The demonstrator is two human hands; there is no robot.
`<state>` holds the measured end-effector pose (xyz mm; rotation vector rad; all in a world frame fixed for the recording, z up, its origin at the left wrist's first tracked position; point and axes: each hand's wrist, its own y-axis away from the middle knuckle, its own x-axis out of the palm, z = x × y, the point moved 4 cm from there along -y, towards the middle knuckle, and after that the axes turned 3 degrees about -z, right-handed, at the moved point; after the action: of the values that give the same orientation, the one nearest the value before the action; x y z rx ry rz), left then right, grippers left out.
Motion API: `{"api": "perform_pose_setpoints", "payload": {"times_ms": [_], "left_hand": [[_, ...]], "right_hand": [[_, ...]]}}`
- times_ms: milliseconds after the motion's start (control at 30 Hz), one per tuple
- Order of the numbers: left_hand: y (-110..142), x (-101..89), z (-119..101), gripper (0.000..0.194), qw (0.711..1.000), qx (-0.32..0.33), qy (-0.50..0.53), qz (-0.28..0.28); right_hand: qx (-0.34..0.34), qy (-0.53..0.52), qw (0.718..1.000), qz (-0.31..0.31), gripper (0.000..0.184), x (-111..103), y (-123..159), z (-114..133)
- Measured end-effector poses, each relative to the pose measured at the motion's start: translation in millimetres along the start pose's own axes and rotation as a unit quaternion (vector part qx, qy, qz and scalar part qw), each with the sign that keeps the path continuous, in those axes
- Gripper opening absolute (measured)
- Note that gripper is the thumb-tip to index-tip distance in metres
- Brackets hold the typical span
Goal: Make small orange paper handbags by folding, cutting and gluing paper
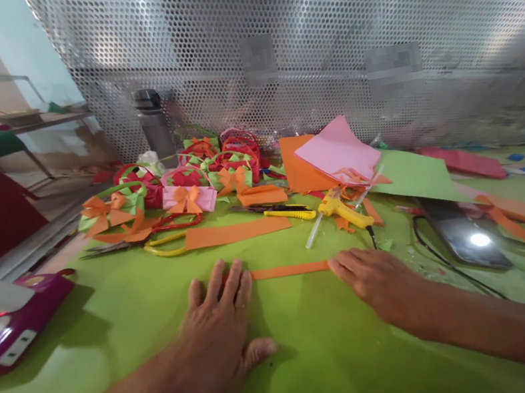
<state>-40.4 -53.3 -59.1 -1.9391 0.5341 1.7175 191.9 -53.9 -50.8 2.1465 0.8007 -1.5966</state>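
A narrow orange strip (290,271), felt or paper, lies straight across the green tabletop between my hands. My left hand (221,325) is spread flat, its fingertips resting over the strip's left end. At the right end, my right hand (373,278) has its fingers drawn together on the strip; the thumb is hidden. Just beyond lies a wider orange piece (238,230) beside yellow-handled scissors (164,247). A yellow box cutter (291,214) and a yellow glue gun (346,210) with a clear glue stick are a little farther off.
Small felt baskets with orange bows (186,198) crowd the back left, near a grey bottle (154,124). Pink (335,150) and green sheets (413,173) lie at the back right. A phone (462,232) and cable sit right, a purple device (20,320) left. Perforated metal (211,22) stands behind.
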Motion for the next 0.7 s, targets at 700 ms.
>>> {"api": "perform_pose_setpoints", "payload": {"times_ms": [700], "left_hand": [[-31, 7.8, -25, 0.083, 0.991, 0.132, 0.035, -0.002]], "right_hand": [[0.210, -0.437, 0.871, 0.083, 0.013, -39, -32, -25]]}}
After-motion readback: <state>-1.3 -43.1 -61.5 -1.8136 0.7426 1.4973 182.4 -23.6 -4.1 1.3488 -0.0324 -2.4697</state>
